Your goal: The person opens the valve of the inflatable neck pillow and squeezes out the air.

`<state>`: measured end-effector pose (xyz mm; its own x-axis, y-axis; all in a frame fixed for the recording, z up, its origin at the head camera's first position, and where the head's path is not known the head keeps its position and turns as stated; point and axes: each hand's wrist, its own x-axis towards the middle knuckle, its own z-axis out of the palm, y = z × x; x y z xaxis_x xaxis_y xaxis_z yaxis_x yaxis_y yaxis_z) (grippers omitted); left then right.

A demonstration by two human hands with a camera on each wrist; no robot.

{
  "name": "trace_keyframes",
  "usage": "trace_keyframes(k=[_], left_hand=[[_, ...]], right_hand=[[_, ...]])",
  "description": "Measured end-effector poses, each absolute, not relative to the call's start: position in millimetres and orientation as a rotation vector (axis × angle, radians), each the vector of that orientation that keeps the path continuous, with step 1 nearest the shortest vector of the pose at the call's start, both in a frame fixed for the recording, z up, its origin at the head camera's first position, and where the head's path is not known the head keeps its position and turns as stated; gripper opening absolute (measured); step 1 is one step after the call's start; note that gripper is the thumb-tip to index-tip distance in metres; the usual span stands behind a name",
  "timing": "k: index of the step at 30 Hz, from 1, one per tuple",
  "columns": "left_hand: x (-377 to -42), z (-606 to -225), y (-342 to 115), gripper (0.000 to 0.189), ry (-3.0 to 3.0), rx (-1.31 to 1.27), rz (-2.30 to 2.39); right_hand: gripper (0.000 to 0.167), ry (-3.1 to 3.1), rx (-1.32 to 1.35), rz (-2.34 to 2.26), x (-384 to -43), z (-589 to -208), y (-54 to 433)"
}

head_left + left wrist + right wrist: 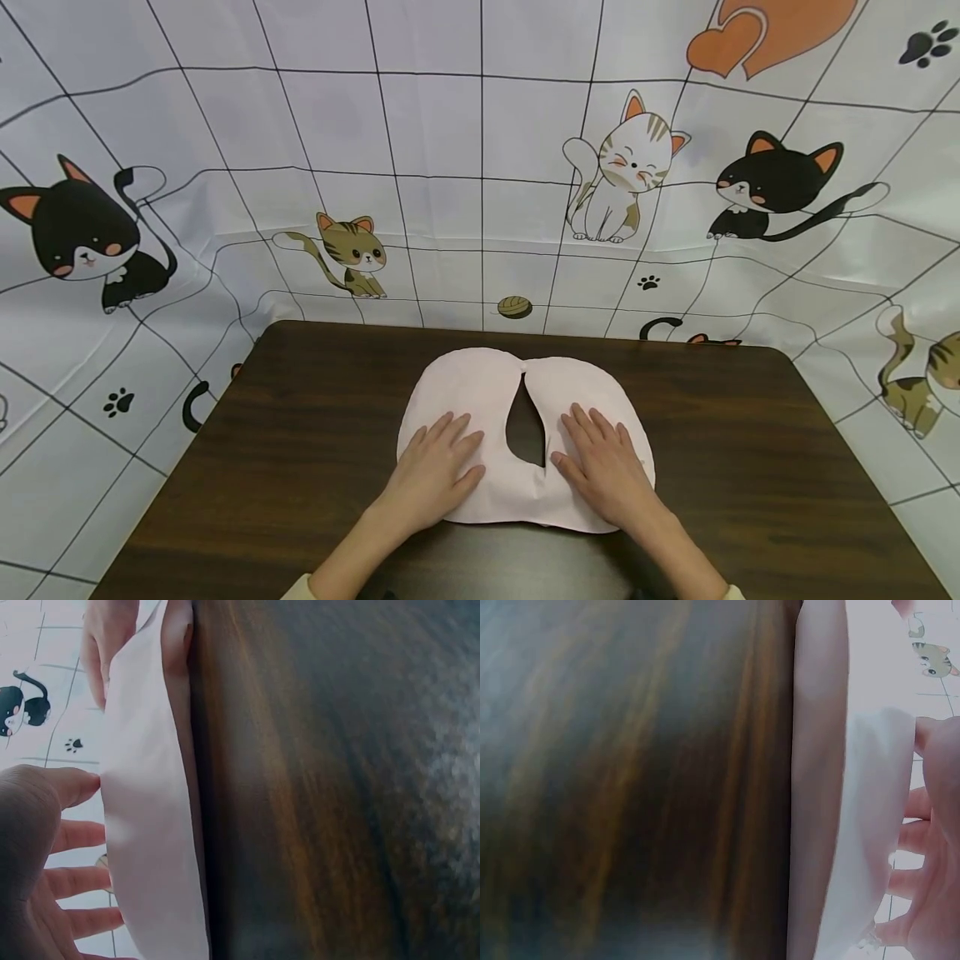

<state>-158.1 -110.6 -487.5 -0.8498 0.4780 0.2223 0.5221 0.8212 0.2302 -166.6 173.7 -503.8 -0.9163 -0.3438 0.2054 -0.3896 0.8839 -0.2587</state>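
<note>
A pale pink U-shaped neck pillow (495,496) lies flat on the dark wooden table, its two rounded ends meeting at the far side around a narrow opening. On its left half rests my left hand (438,467), fingers spread and pointing away from me. My right hand (609,471) lies on the right half in the same way, thumb toward the opening. In the left wrist view the pillow's side (150,802) shows edge-on, with the fingertips at its top. The right wrist view shows the pillow's seamed edge (821,787) beside the right hand's fingers.
The dark wood-grain table (285,433) extends around the pillow on all sides. Behind it and at both sides hangs a white sheet (435,125) with grid lines, cartoon cats, paw prints and hearts.
</note>
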Motion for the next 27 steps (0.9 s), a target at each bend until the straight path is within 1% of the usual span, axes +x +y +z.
trace_keyframes(k=[6, 16, 27], left_hand=[[-158.6, -490.4, -111.6, 0.04, -2.866, -0.775, -0.414], [-157.7, -490.7, -112.9, 0.044, -2.933, -0.761, -0.425], [-157.8, -491.8, -114.5, 0.044, -2.957, -0.753, -0.389]], right_hand=[[0.059, -2.92, 0.564, 0.438, -166.0, -504.3, 173.1], [0.059, -2.962, 0.579, 0.396, -166.0, -506.6, 173.4], [0.059, -2.964, 0.58, 0.39, -164.1, -506.3, 173.2]])
